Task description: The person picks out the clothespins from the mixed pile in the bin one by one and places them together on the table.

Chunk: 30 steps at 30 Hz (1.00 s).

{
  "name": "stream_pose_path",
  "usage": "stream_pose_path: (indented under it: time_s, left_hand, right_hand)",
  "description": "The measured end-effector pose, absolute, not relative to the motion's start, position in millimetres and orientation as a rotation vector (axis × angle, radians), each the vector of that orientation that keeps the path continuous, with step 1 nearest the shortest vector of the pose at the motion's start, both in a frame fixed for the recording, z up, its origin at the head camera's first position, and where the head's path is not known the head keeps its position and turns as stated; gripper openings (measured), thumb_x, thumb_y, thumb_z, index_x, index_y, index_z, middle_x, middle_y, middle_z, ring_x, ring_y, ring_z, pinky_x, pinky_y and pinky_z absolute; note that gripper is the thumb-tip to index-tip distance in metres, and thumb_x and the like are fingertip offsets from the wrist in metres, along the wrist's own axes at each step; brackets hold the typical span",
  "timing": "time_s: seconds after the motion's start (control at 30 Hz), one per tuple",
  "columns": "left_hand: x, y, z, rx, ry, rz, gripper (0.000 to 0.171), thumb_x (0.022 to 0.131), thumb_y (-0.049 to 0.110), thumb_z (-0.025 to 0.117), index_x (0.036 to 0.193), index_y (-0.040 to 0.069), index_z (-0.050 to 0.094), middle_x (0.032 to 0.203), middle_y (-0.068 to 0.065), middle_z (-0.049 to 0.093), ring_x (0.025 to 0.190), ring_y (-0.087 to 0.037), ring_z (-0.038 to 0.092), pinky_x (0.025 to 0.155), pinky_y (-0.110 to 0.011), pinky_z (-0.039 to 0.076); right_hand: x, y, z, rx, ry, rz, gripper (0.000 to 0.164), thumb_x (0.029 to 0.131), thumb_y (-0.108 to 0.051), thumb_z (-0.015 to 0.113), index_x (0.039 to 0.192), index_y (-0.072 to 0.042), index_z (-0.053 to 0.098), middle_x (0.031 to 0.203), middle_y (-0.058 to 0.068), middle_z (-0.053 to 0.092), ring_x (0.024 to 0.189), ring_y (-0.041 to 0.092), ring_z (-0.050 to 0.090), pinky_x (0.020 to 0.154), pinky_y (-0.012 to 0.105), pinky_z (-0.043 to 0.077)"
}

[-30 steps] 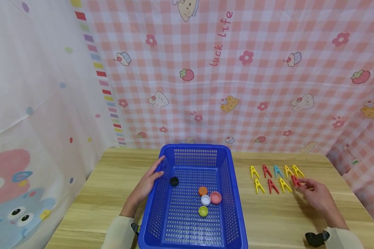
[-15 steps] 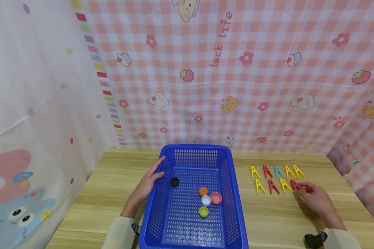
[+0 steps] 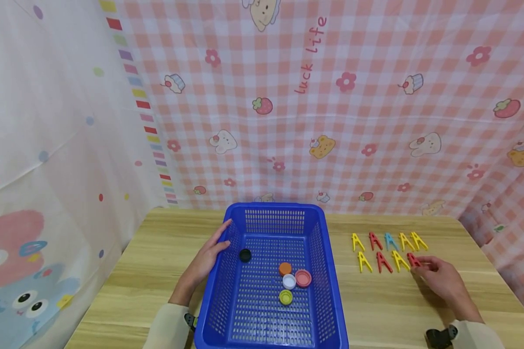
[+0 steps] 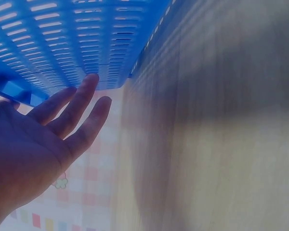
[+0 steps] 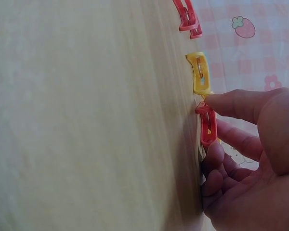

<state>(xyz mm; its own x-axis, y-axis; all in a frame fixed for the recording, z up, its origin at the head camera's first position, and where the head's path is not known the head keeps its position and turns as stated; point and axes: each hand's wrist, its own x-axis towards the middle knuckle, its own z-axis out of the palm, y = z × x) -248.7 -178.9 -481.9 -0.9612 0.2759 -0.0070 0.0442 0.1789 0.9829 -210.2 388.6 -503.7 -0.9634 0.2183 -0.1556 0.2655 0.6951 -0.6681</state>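
Observation:
In the head view, my left hand [image 3: 204, 259] rests at the left rim of a blue plastic basket [image 3: 334, 286]. The left wrist view has its fingers fairly straight against the slotted outer wall. My right hand [image 3: 438, 277] pinches a red clothespin [image 3: 413, 260] on the table, at the right end of the nearer row. In the right wrist view, fingertips touch both ends of that red clothespin [image 5: 209, 126], and a yellow clothespin [image 5: 201, 74] lies just beyond. A blue clothespin [image 3: 391, 241] sits in the farther row among yellow and red ones.
The basket holds a black cap [image 3: 245, 255], an orange cap [image 3: 285, 269], a white cap [image 3: 289, 281], a pink cap [image 3: 303, 278] and a yellow cap [image 3: 286, 297]. A patterned cloth [image 3: 288, 165] hangs behind the wooden table [image 3: 153, 252].
The red clothespin has come down from above the table into line with the nearer row, and my right hand lowered slightly with it. My left hand stays at the basket.

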Motion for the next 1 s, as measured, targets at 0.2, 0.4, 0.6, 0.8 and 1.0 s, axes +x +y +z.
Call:
stream_pose_path:
  time_s: [0.2,0.4,0.6,0.8,1.0]
  left_hand:
    - [-249,-179,-481,0.312,2.268,1.878,0.056,0.104,0.018,0.040,0.158,0.026,0.026,0.165,-0.008,0.016,0.149,-0.034,0.018,0.119,-0.058,0.016]
    - [-250,-179,-481,0.313,2.268,1.864,0.056,0.104,0.019,0.041,0.157,0.028,0.026,0.165,-0.008,0.015,0.149,-0.035,0.018,0.118,-0.059,0.017]
    - [-250,-179,-477,0.297,2.291,1.828,0.056,0.105,0.021,0.041,0.158,0.029,0.025,0.166,-0.008,0.014,0.150,-0.037,0.015,0.118,-0.061,0.015]
    - [-252,-182,-475,0.295,2.332,1.734,0.056,0.107,0.029,0.040,0.158,0.037,0.019,0.166,-0.001,0.012,0.152,-0.030,0.011,0.119,-0.058,0.011]
    - [-255,-190,-467,0.316,2.420,1.644,0.060,0.105,0.046,0.038,0.159,0.039,0.012,0.166,-0.002,0.015,0.152,-0.030,0.014,0.118,-0.062,0.011]
  right_hand:
    - [-211,388,-505,0.404,2.826,-1.147,0.052,0.096,-0.028,0.061,0.129,0.011,0.053,0.099,0.018,0.064,0.081,0.022,0.053,0.062,0.028,0.040]
    - [-211,388,-506,0.410,2.834,-1.154,0.050,0.097,-0.027,0.061,0.129,0.011,0.053,0.097,0.015,0.063,0.079,0.019,0.052,0.061,0.028,0.040]
    - [-213,389,-507,0.406,2.828,-1.158,0.051,0.097,-0.027,0.061,0.130,0.011,0.052,0.097,0.015,0.063,0.079,0.018,0.051,0.061,0.028,0.040]
    - [-214,390,-507,0.420,2.793,-1.148,0.054,0.097,-0.031,0.060,0.131,0.010,0.051,0.103,0.019,0.063,0.085,0.023,0.053,0.065,0.030,0.040]
    - [-213,396,-501,0.441,2.710,-1.137,0.064,0.099,-0.041,0.054,0.137,0.009,0.045,0.110,0.025,0.057,0.092,0.029,0.054,0.065,0.031,0.043]
